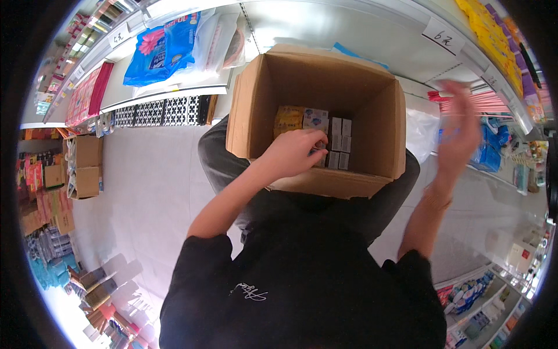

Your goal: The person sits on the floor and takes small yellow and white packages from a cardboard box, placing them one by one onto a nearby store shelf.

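Note:
An open cardboard box point(375, 109) rests on my lap, between my knees and the shelf. Inside it are small yellow packs point(288, 118), white-and-blue packs point(315, 117) and several small white cartons point(341, 127). My left hand point(301, 148) reaches over the near left wall of the box, its thumb and fingers curled above the small packs. A bit of blue shows between those fingers; whether they grip it is hidden. My right hand point(460, 122), blurred, is raised to the right of the box in front of the shelf, with nothing visible in it.
Blue plastic packs point(163, 50) lie on the shelf at the upper left. Pink-edged packs point(484, 104) and yellow bags point(492, 39) sit on the right shelves. A clear plastic bag point(420, 128) hangs beside the box. More cartons point(87, 165) stand on the floor at left.

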A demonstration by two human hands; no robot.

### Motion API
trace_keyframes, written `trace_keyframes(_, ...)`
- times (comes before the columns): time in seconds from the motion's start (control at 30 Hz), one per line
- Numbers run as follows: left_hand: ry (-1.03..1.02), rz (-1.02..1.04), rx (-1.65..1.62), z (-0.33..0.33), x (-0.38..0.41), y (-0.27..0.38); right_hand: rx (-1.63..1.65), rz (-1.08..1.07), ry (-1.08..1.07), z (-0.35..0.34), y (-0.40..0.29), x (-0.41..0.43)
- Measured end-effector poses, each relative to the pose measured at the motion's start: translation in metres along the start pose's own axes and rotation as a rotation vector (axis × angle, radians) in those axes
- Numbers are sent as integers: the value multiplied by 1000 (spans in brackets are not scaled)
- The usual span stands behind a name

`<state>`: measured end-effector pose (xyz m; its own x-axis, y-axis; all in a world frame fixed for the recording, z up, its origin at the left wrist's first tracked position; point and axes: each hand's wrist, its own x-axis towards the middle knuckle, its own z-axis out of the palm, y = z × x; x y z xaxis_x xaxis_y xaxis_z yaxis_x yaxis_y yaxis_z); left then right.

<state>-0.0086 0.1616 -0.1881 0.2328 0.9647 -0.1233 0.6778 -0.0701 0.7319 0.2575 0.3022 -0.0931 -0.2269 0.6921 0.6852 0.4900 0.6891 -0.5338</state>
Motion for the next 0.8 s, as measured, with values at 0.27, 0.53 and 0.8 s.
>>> trace_keyframes(0.27, -496, 61, 700, -4, 73, 7, -3, 416, -875, 59, -34, -115)
trace_keyframes(0.53, -895, 2, 924, 90, 164, -108, 47, 431, -929, 53, -32, -134)
trace_keyframes(0.8, -743, -335, 399, 150, 114, -215, -9, 370, -875, 45, -44, -144)
